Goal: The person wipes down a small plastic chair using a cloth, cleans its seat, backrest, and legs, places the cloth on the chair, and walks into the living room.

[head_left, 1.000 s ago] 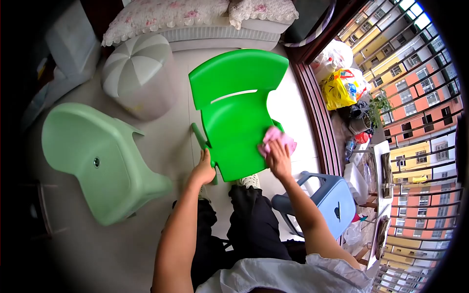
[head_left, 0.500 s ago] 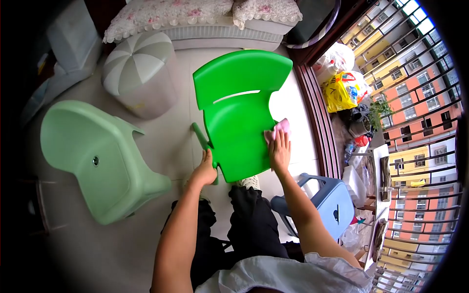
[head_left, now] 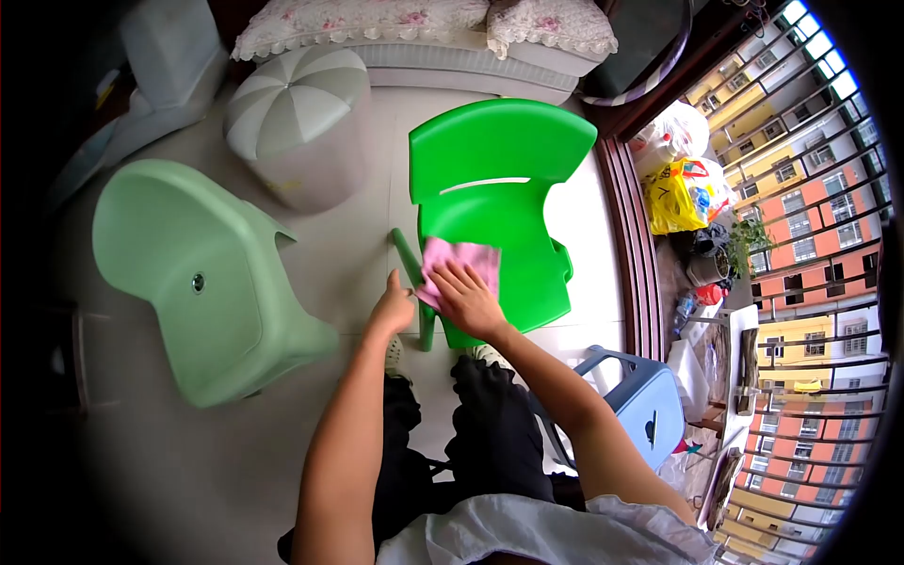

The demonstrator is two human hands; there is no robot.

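A bright green plastic chair [head_left: 508, 141] stands in front of me, its backrest away from me and its seat toward my legs. My right hand [head_left: 468, 303] presses a pink cloth [head_left: 482, 261] onto the left side of the seat, holding it under nearly straight fingers. Close to the cloth, my left hand [head_left: 391, 307] is at the chair's front left edge, thumb up and fingers curled around it. Part of that edge is hidden by the cloth and my hands.
A pale green chair [head_left: 212, 292] and a round grey-white pouf [head_left: 301, 141] are on the left. A blue stool [head_left: 640, 405] stands by my right arm. Beyond the dark sill [head_left: 633, 245] lie bags, a plant and window bars. A bed [head_left: 443, 56] spans the back.
My right hand has swept the cloth from the seat's right edge to its left side, spreading it flatter. The chair appears slightly turned and further right in view; my left hand remains at its left edge.
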